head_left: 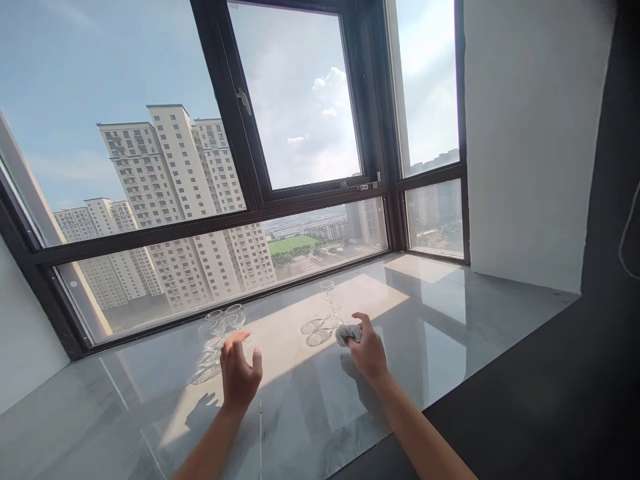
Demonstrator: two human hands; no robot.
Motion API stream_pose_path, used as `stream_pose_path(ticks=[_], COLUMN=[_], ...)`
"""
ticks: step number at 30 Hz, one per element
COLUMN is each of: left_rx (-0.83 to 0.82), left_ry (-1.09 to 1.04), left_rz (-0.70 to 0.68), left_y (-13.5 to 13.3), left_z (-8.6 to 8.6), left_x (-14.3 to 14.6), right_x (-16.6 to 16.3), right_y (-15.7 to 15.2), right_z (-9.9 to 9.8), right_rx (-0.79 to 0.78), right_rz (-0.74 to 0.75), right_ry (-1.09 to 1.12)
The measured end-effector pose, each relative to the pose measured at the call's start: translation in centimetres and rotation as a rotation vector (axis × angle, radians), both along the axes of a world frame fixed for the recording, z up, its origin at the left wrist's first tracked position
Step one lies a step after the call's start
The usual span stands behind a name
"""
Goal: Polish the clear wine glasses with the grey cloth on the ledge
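My left hand [240, 373] is raised over the tiled sill with thumb and fingers apart and nothing in it. Just beyond it, partly hidden by the fingers, stands a cluster of several clear drinking glasses [213, 327]. My right hand [369, 347] grips a crumpled pale grey cloth [349, 335], its index finger stretched out. A single clear stemmed glass [328, 288] is upright a little behind the cloth, apart from the cluster. Sunlight throws patterned shadows of the glasses onto the sill.
The glossy grey sill [300, 413] ends at a dark front edge on the right. Dark window frames [255, 212] with a handle [244, 101] run along its back. A white wall [530, 147] bounds the right side. High-rise buildings show outside.
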State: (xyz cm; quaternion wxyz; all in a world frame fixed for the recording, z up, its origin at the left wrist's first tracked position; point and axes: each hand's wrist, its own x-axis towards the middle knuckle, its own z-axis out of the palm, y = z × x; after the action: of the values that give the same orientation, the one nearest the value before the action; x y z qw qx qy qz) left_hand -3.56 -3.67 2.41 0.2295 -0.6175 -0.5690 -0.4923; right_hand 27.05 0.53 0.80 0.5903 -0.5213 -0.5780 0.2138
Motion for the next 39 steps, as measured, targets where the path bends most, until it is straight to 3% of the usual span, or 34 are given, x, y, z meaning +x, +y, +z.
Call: stream_pose_path(ticks=[3,6,14,20,29,36,39], left_rx=[0.138,0.119,-0.128,-0.202,-0.304,-0.182,-0.055], left_ry=[-0.11,-0.375,-0.885,-0.865,-0.822,-0.833,-0.666], left_rz=[0.192,0.342,0.364,0.319,0.406,0.379,0.183], left_y=[0.1,1.2,3.8,4.8,6.4,3.6,1.7], left_z=[0.3,-0.5,-2.1,-2.2,-1.8,-0.3,0.3], left_x=[-4.5,-6.8,-8.7,-9.5,-9.4,-8.0,-5.2], right_x=[-0.4,-0.5,-0.3,0.0,-0.1,-0.7,-1.1], right_y=[-0.5,-0.8,-0.7,-0.5,-0.6,-1.0,-1.1], right_z=[-0.3,-0.3,-0.9,-2.2,-2.5,-2.0,-1.6], right_rx=[-0.001,-0.016,-0.091,-0.021,0.046,0.108,0.1], right_rz=[0.057,0.068,0.096,0.216,0.321,0.303,0.265], right_ry=[-0.332,-0.484,-0.691,-0.687,-0.598,-0.586,-0.581])
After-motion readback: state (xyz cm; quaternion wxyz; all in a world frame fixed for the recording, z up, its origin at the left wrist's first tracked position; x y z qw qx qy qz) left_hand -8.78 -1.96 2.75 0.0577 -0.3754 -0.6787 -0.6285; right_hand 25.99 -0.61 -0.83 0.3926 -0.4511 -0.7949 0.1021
